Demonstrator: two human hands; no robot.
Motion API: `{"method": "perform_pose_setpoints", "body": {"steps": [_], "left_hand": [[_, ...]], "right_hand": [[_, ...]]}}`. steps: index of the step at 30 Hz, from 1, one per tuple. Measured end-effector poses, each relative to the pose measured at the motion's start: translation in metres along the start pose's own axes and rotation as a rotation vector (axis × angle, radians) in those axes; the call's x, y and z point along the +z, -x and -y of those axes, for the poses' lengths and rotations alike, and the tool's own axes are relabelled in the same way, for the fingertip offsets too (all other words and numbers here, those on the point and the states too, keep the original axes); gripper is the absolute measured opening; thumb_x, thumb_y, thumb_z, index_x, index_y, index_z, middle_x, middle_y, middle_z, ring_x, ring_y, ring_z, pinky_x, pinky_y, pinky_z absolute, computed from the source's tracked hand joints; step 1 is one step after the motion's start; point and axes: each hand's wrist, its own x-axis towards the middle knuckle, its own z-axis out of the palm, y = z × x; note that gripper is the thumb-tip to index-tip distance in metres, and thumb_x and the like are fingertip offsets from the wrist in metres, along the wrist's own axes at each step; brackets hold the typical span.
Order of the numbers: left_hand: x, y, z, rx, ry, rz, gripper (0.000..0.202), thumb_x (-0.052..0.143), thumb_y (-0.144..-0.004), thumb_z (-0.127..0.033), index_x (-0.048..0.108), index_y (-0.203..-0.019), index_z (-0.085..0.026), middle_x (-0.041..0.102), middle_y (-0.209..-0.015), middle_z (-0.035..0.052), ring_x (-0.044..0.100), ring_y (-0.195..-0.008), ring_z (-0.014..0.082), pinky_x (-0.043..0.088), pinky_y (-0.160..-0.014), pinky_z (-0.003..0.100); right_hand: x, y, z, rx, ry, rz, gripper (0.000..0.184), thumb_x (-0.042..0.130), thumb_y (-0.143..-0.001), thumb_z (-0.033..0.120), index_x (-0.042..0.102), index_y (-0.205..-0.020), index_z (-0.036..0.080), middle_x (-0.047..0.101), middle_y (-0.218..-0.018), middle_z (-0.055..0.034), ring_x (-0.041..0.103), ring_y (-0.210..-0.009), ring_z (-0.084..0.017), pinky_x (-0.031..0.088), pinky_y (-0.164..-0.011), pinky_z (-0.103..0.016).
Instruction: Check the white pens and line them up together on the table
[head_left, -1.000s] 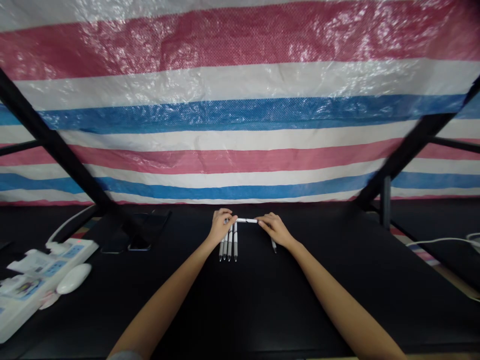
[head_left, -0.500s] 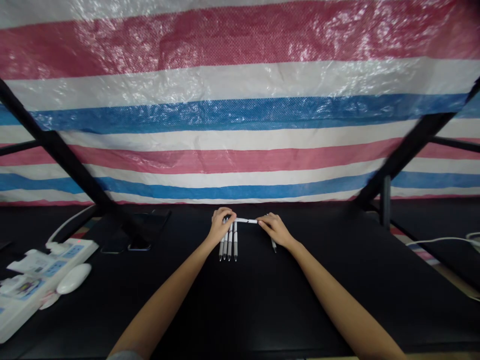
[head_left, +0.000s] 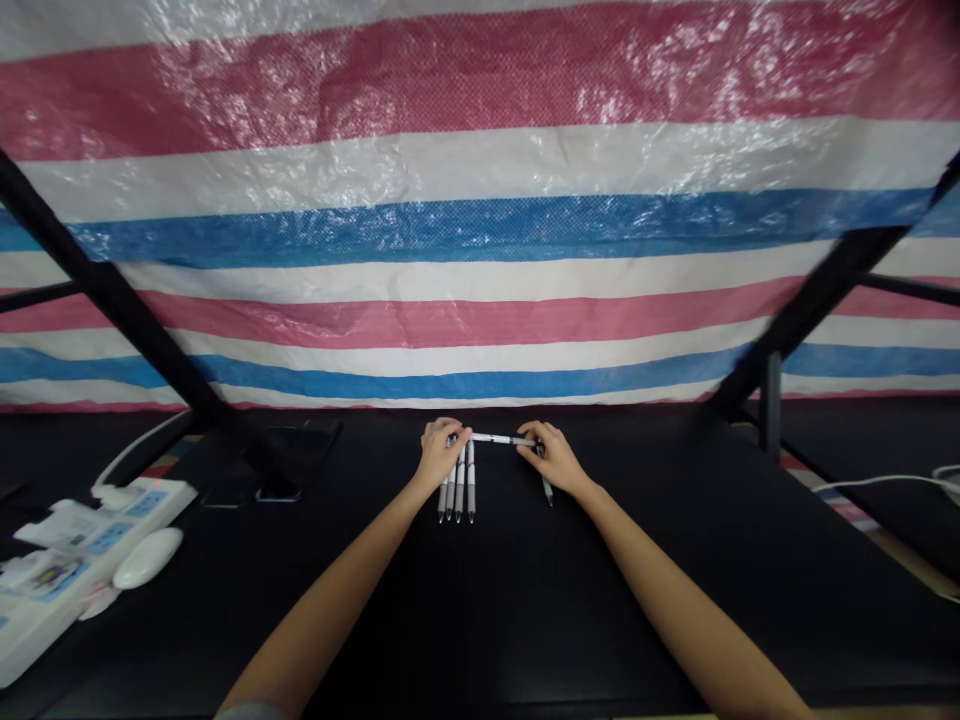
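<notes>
A white pen with a grey grip (head_left: 497,439) lies crosswise between my hands. My left hand (head_left: 441,448) is closed, thumb and fingers pinching its left end. Around the grey right end, my right hand (head_left: 551,460) curves its thumb and index finger loosely, with a small gap showing between them. Below my left hand, several matching pens (head_left: 460,490) lie side by side, tips toward me; their upper ends are partly covered by my fingers. Another pen (head_left: 547,488) lies tilted under my right hand, mostly hidden.
A white power strip (head_left: 112,540) with plugs and a white mouse-shaped object (head_left: 148,557) sit on the left of the black table (head_left: 495,620). Dark phone-like items (head_left: 279,488) lie near the left black frame bar (head_left: 165,345). A striped sheet (head_left: 480,320) hangs behind.
My right thumb and index finger have spread apart, and the pen's grey grip now shows between them. The left hand and the row of pens have hardly moved.
</notes>
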Motion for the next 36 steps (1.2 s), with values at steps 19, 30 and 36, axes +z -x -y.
{"method": "perform_pose_setpoints", "body": {"steps": [19,30,36], "left_hand": [[-0.002,0.000,0.001,-0.005,0.170,0.011,0.008,0.061,-0.077,-0.026,0.068,-0.080,-0.023,0.069,-0.082,0.0011,0.061,-0.080,0.0170,0.044,-0.082,0.032],[0.000,-0.002,0.007,-0.022,0.229,0.011,0.010,0.060,-0.078,-0.026,0.067,-0.080,-0.020,0.070,-0.081,0.0023,0.062,-0.078,0.0172,0.045,-0.078,0.031],[0.002,-0.003,0.011,-0.033,0.288,0.009,0.012,0.061,-0.077,-0.028,0.067,-0.081,-0.019,0.069,-0.079,0.0030,0.061,-0.078,0.0173,0.046,-0.078,0.031]], "right_hand": [[0.000,-0.001,-0.002,0.075,0.033,-0.034,0.026,0.046,-0.088,0.043,0.060,-0.094,0.022,0.061,-0.073,-0.0029,0.053,-0.072,-0.019,0.040,-0.070,-0.032],[0.000,-0.002,-0.005,0.045,0.007,-0.038,0.015,0.053,-0.084,0.035,0.060,-0.087,0.021,0.063,-0.076,-0.0033,0.052,-0.075,-0.020,0.039,-0.071,-0.033],[-0.001,-0.002,-0.003,0.035,0.052,0.010,0.031,0.041,-0.091,0.042,0.061,-0.080,0.021,0.063,-0.079,-0.0046,0.051,-0.077,-0.020,0.038,-0.073,-0.034]]}}
